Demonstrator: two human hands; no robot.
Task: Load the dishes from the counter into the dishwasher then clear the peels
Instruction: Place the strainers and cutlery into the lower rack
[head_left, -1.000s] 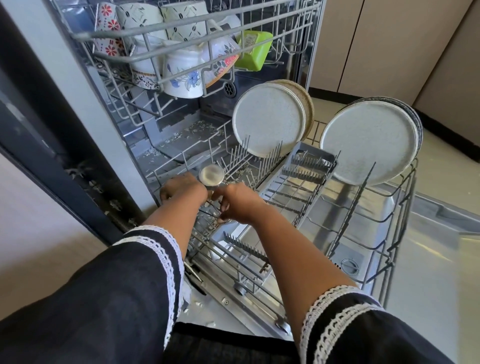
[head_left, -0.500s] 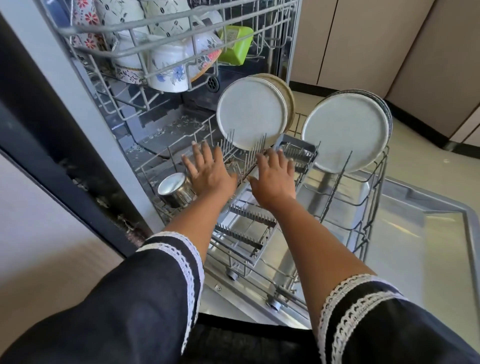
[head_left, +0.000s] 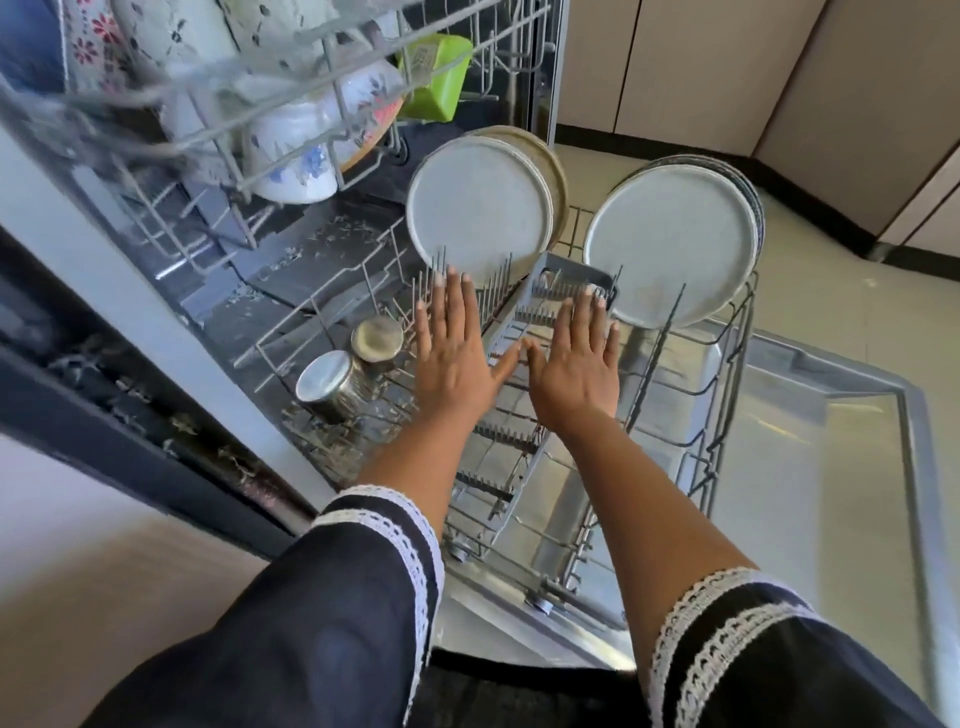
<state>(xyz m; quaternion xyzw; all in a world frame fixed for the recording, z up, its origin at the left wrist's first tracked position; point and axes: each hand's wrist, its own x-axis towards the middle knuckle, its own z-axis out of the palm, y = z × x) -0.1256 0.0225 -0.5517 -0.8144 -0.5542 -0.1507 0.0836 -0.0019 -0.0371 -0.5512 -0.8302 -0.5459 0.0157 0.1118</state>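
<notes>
Fingers (head_left: 451, 296) of both hands lie straight and spread, holding nothing: left hand (head_left: 457, 358) and right hand (head_left: 576, 369) hover over, perhaps touching, the lower rack (head_left: 722, 395). Two steel cups (head_left: 345, 376) lie just left; plates (head_left: 480, 208) stand behind.

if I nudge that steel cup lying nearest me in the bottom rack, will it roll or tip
The nearer steel cup lies on its side, so it would probably roll, though the lower rack wires may check it. It looks thin-walled, likely light. The polished metal may be slippery.
</notes>
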